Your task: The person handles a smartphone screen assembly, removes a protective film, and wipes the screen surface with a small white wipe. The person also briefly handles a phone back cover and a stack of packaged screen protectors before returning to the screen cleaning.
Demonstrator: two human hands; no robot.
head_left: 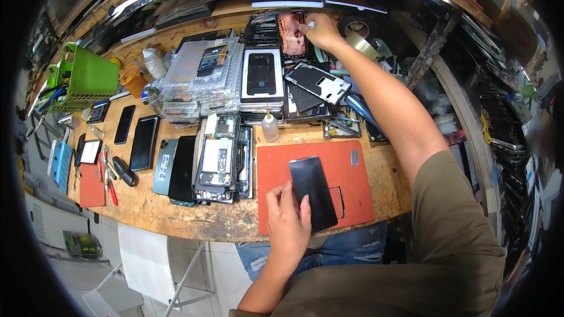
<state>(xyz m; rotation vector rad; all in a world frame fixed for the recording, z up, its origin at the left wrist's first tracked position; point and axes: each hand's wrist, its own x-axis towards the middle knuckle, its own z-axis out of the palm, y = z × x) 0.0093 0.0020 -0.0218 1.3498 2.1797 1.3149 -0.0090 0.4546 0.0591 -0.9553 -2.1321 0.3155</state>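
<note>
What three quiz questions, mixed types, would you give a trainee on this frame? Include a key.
1. Multiple choice: the left hand touches
A) a white chair
B) a dark phone
C) a roll of tape

2. True or false: in the picture, the green basket stands left of the bubble-wrapped stack.

3. Short answer: where is the right hand?

Key:
1. B
2. True
3. At the far side of the bench, by a pinkish phone-like item.
</note>
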